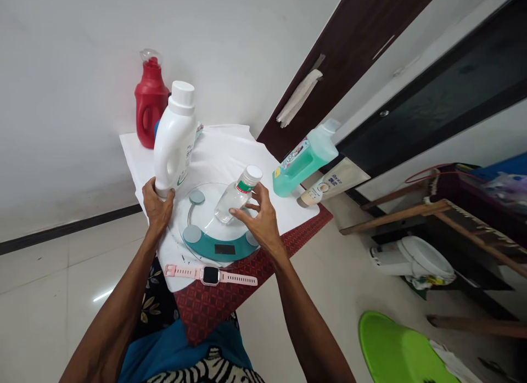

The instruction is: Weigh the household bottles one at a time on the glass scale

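Note:
My left hand [158, 203] is closed around the bottom of a white detergent bottle [169, 141] with a white cap and a moulded handle. The bottle stands upright at the left side of the cloth. My right hand [260, 214] has its thumb on the near side of a clear bottle [230, 201], fingers behind its neck. That bottle has a white cap and a green and red band, and it is over a round glass scale [214, 248] with a teal front and a dark display. A pink watch [211, 275] lies just in front of the scale.
A red jug-shaped bottle [150, 100] stands behind on the left. On the right are a green liquid bottle [302, 161] and a cream tube [333, 182]. White cloth [230, 144] covers a table with a red patterned cover [209, 311]. A green tub [395, 350] sits on the floor.

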{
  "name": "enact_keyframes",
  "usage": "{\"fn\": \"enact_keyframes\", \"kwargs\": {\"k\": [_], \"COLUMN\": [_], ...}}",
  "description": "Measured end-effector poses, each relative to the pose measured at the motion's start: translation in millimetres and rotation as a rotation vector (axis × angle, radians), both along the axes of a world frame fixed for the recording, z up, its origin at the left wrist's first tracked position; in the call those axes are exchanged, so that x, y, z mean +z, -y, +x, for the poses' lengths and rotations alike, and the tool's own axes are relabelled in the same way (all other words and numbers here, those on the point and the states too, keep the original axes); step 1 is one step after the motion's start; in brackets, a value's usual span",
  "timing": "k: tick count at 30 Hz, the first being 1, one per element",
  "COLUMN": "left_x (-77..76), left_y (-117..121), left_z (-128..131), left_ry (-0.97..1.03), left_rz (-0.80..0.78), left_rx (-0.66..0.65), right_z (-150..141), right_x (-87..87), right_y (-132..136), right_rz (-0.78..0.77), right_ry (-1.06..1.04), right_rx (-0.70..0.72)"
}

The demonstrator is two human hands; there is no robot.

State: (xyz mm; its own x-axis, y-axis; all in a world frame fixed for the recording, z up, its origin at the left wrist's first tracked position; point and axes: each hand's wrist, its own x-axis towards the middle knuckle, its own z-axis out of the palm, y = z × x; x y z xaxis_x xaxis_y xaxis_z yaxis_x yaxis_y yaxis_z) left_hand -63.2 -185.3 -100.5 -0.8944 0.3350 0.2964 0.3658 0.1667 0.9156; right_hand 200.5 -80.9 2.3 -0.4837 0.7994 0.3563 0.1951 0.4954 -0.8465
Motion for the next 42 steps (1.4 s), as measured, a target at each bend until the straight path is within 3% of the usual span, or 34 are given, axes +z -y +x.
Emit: {"fn": "enact_keyframes", "kwargs": {"k": [7, 15, 20, 23, 26, 32, 37, 42], "left_x": [0.0, 11.4, 18.1, 20.2, 21.3, 20.4, 16.4, 4.9], "left_y": [0, 2, 2, 1, 0, -1, -2, -3], "left_z": [-1, 0, 1, 1, 1, 2, 0, -5], "left_ry": [0.015, 0.029, 0.029, 0.031, 0.053, 0.033, 0.026, 0.016], "left_rz": [-0.005, -0.073, -0.129, -0.146, -0.127, -0.139, -0.155, -0.121], "left_rx": [-0.006, 0.013, 0.034, 0.039, 0.038, 0.070, 0.079, 0.091], "right_z": [33, -19, -11, 15, 46, 84, 91, 99], "right_x": [-23.4, -30.6, -25.4, -14.6, -12.5, -37.0, -50.9, -53.9], "right_y": [20, 13, 4, -21, -67, -153, -178, -177], "right_rz": [-0.110, -0.079, -0.081, -0.029, 0.067, 0.055, 0.037, 0.054], "right_ry": [-0.160, 0.030, -0.074, -0.123, -0.049, 0.149, 0.183, 0.225], "right_rx": [-0.286, -0.165, -0.207, -0.369, -0.583, -0.942, -1.015, -0.972]}}
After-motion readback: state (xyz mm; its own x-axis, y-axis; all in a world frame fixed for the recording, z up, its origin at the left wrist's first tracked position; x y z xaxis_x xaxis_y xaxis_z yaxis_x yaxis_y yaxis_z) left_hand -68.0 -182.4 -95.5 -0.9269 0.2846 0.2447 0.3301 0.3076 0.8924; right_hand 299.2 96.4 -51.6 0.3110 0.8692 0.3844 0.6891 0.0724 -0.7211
